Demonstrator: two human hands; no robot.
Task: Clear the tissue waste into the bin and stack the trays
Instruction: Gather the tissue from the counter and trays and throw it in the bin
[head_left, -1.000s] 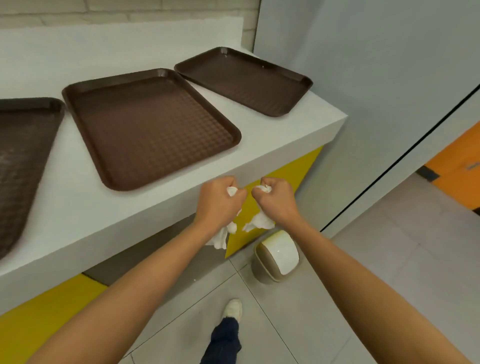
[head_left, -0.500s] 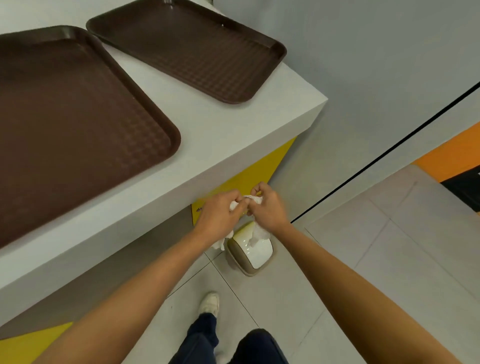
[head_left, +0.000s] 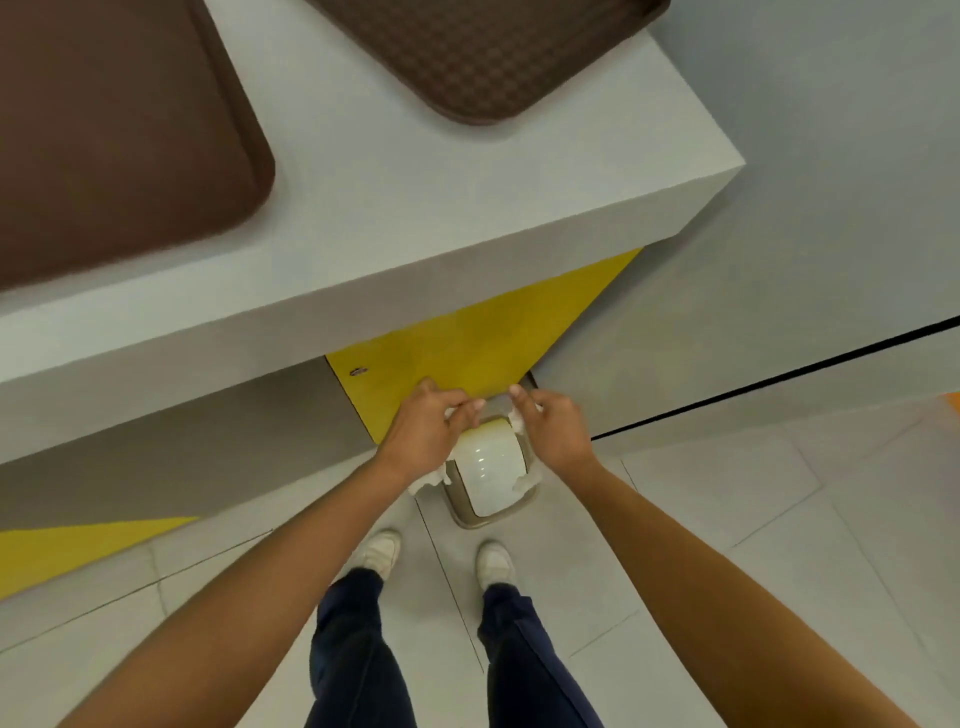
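A small beige bin (head_left: 488, 475) with a white swing lid stands on the floor against the yellow panel under the counter. Just above its left rim my left hand (head_left: 426, 434) holds crumpled white tissue (head_left: 426, 480), which hangs out below the palm. My right hand (head_left: 553, 434) pinches another piece of tissue (head_left: 524, 480) over the bin's right rim. Two brown trays lie on the white counter: one (head_left: 124, 135) at the upper left, one (head_left: 483, 57) at the top, both cut off by the frame.
The white counter (head_left: 467, 208) juts out above the bin, with its corner at the right. A yellow panel (head_left: 467, 348) backs the bin. My two feet in white shoes (head_left: 382, 551) stand on the grey tiled floor just before the bin. A grey wall stands at the right.
I have bent lower over the bin. Both hands have dropped to the bin's lid and moved slightly apart, each still holding tissue.
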